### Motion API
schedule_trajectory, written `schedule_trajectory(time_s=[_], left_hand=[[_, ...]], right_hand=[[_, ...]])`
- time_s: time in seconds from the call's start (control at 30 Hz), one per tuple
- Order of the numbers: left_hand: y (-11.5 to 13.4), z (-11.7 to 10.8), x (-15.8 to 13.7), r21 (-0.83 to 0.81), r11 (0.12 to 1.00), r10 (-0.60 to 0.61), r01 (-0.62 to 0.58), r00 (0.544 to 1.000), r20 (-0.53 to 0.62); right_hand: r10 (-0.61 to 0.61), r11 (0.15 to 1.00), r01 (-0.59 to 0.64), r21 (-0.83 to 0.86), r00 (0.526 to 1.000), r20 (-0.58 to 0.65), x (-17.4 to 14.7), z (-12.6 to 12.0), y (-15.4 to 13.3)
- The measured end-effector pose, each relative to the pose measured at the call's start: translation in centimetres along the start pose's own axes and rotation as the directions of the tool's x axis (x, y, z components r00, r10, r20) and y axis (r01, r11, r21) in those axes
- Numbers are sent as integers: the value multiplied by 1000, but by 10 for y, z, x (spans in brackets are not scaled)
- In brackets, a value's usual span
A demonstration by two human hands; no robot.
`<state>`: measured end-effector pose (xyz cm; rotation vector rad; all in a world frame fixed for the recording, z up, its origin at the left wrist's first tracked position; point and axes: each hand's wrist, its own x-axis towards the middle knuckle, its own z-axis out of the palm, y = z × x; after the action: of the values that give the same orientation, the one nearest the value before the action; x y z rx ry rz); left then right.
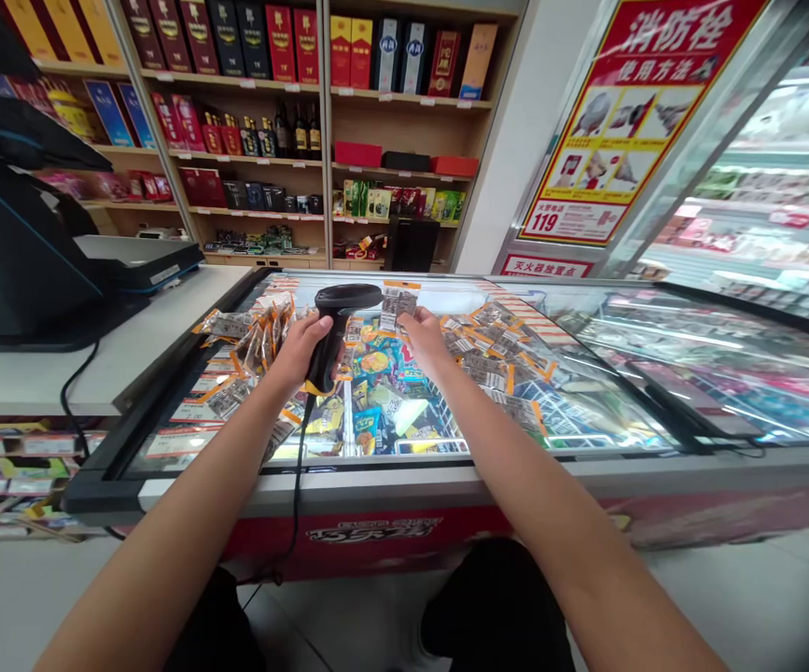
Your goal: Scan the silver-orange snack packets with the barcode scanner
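My left hand (304, 350) is wrapped round the handle of a black barcode scanner (328, 341), whose head points right and whose cord hangs down over the freezer's front. In my right hand (424, 334) a small snack packet (397, 303) with orange edges is pinched at its lower right corner. It stands in front of the scanner's head, its printed side towards me. Similar packets lie on the glass lid in a pile (264, 336) left of the scanner and a spread-out heap (495, 350) to the right of my right hand.
The chest freezer (376, 476) holds colourful bags under its glass. At left, a counter (96, 373) carries a black checkout machine (12, 233) and a scale (138, 257). Shelves (236, 159) of boxes and bottles stand behind. A red fire-hydrant sign (620, 121) hangs at right.
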<state>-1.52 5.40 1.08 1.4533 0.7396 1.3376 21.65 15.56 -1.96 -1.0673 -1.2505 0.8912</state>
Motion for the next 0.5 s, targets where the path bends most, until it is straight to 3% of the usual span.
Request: schedule_trajectory(time_s=[0.07, 0.13, 0.27, 0.4, 0.5], left_hand=[[1, -1, 0, -16, 1000, 7, -7, 1000, -8], [3, -1, 0, -40, 999, 7, -8, 999, -37], [6, -1, 2, -91, 996, 14, -24, 993, -115], [8, -2, 4, -127, 991, 19, -37, 990, -139], [8, -3, 5, -123, 992, 15, -33, 990, -141]], right_hand=[[-61, 995, 56, -78, 996, -59, 2, -7, -7], [-153, 959, 114, -260, 979, -138, 5, -19, -16], [-241, 718, 51, -694, 954, -179, 8, -53, -27], [-238, 626, -12, -780, 949, -205, 6, -68, -25], [-278, 673, 102, -732, 953, -123, -1, -52, -22]])
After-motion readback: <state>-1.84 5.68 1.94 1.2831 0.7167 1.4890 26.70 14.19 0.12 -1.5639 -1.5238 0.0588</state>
